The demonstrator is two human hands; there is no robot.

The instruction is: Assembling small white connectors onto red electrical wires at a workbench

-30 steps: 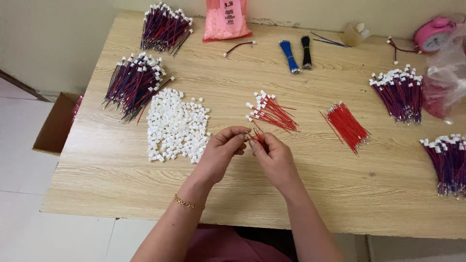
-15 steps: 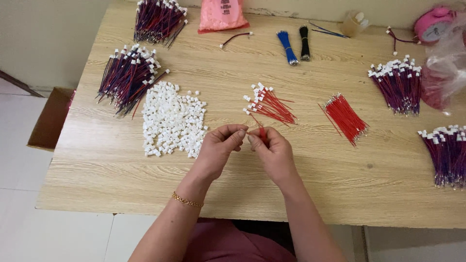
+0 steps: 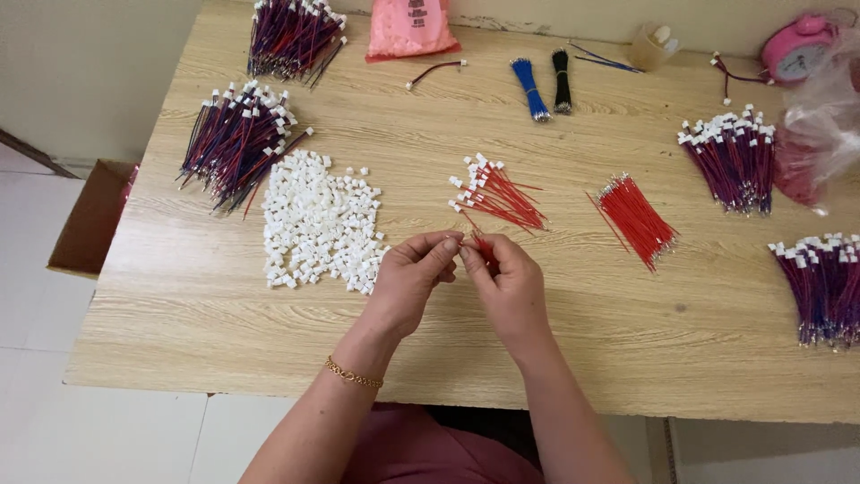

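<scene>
A pale wood-grain table [image 3: 269, 358] fills the room's near side, with white floor tiles below its near edge and a cardboard box [image 3: 90, 220] just off its left edge. Over the table's middle, the left hand [image 3: 412, 282] and right hand [image 3: 506, 287] meet fingertip to fingertip, both pinched shut on a thin red wire [image 3: 479, 242] held between them. Just left of the hands lies a loose heap of small white plastic housings [image 3: 318, 220], blocky and matte. Just beyond the hands sits a fan of red wires with white ends [image 3: 497, 193], and to its right a tidy bundle of bare red wires [image 3: 636, 220]. Dark purple-and-red wire bundles [image 3: 237, 139] lie far left; more of them [image 3: 730, 157] sit near the right edge. A pink bag [image 3: 410, 27] lies at the far edge. Bare wood stretches along the near edge, either side of the forearms.
</scene>
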